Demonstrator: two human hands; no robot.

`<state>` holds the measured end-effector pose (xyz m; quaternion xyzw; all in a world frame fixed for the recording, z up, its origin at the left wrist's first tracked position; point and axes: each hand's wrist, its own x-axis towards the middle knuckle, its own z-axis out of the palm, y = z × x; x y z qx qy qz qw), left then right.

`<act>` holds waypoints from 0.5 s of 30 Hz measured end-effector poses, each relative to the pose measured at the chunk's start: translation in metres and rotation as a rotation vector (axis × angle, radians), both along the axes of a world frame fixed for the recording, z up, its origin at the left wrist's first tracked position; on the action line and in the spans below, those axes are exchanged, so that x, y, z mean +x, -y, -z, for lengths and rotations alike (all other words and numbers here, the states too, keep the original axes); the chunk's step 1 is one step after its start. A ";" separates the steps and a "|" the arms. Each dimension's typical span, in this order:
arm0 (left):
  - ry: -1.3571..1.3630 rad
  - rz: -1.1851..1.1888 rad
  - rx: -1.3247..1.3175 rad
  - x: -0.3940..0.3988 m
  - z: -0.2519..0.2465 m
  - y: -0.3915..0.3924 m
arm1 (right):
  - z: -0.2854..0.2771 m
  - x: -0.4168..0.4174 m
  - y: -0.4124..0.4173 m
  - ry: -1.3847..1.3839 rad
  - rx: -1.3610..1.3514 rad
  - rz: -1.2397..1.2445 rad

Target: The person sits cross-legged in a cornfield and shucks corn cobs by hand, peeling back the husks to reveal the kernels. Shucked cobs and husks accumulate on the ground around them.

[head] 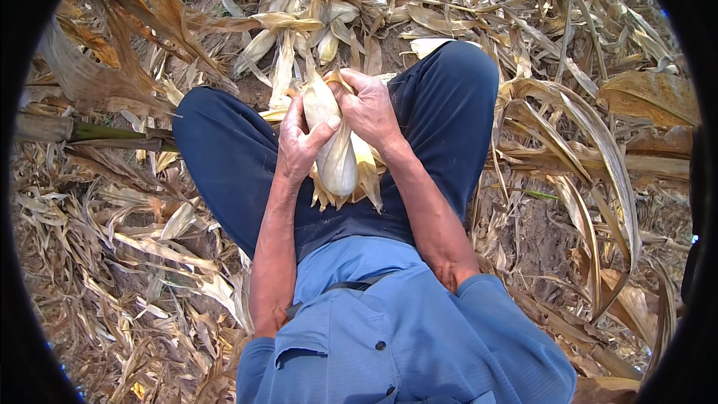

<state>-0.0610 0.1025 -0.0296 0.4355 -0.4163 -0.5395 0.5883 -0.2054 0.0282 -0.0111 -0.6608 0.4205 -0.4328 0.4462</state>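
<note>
An ear of corn in pale dry husk point(335, 157) lies between my two hands, above my lap, its rounded end towards me. My left hand point(303, 137) holds its left side, with the thumb laid across the husk. My right hand point(367, 106) grips husk leaves at the ear's far end, its fingers partly hidden. Beneath and to the right of this ear, yellowish husk leaves point(367, 171) spread out with torn, pointed tips; whether they belong to a second ear I cannot tell.
Beyond my knees lies a heap of dry husks and husked-over ears point(336, 11). A thick corn stalk point(90, 132) reaches my left knee, and another stalk point(645, 165) lies at the right. Long curled dry leaves point(611, 140) arch beside my right knee. Leaf litter covers the soil around me.
</note>
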 end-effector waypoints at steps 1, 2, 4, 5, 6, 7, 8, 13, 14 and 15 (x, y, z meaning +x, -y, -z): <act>0.001 -0.034 0.016 -0.003 -0.001 0.000 | -0.005 0.002 -0.002 -0.041 -0.015 0.034; 0.003 -0.068 0.031 -0.006 -0.002 0.001 | -0.008 0.003 -0.004 -0.082 -0.030 0.068; 0.117 -0.126 -0.010 -0.007 0.003 0.004 | -0.016 0.003 -0.007 -0.153 -0.074 0.129; 0.131 -0.144 -0.019 -0.007 0.005 0.004 | -0.015 0.004 -0.007 -0.140 -0.108 0.145; 0.144 -0.160 -0.028 -0.009 0.004 0.005 | -0.014 0.006 -0.008 -0.128 -0.143 0.163; 0.157 -0.176 -0.037 -0.010 0.003 0.006 | -0.014 0.006 -0.008 -0.116 -0.177 0.181; 0.148 -0.197 -0.052 -0.008 0.005 0.006 | -0.011 0.005 -0.007 -0.124 -0.194 0.215; 0.005 -0.301 -0.010 0.003 -0.001 0.000 | -0.013 -0.008 0.003 -0.124 -0.055 0.361; -0.077 -0.335 -0.099 0.000 -0.003 0.008 | -0.006 -0.009 0.005 -0.005 -0.042 0.352; -0.179 -0.377 -0.096 0.000 0.000 0.013 | -0.010 -0.006 0.004 0.005 -0.086 0.343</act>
